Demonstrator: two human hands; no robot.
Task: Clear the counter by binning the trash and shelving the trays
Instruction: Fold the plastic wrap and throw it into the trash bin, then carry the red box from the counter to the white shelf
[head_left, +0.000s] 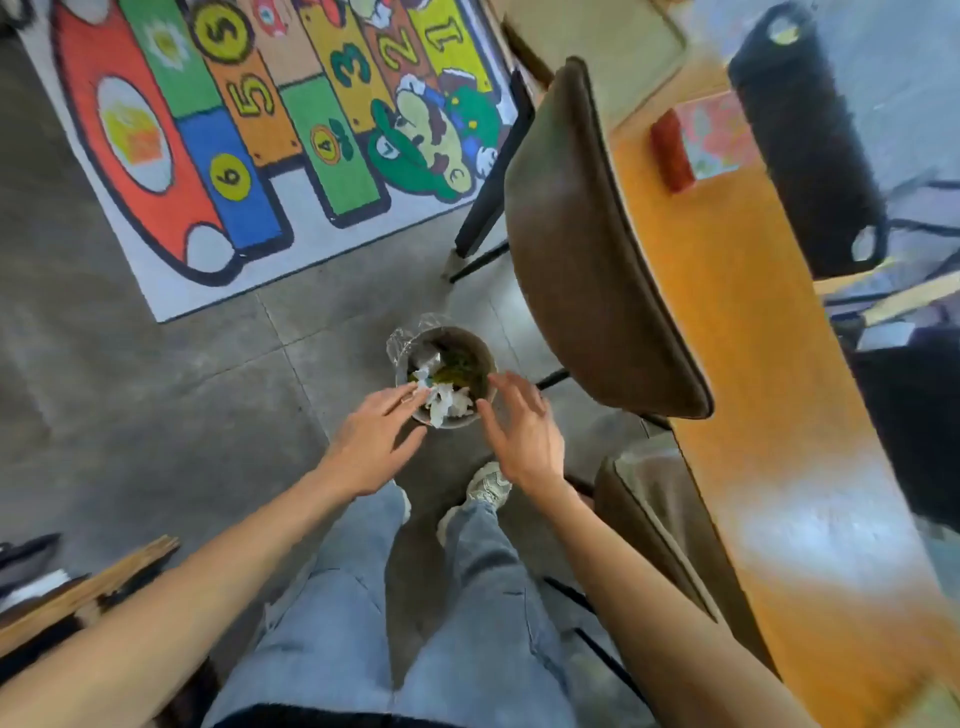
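Observation:
A small round bin (470, 340) with a clear plastic liner stands on the grey floor in front of my feet. Crumpled white paper (445, 402) and dark green scraps lie inside it. My left hand (376, 441) hovers at the bin's near left rim, fingers spread, holding nothing. On the bin's right, my right hand (522, 431) is also open and empty, fingertips by the rim. The orange wooden counter (753, 322) runs along the right. No trays are visible.
Two brown padded chairs (582, 239) stand between me and the counter. A red and patterned box (701, 137) lies on the counter's far end, beside a dark chair back (800, 140). A colourful number rug (249, 130) covers the floor at the upper left.

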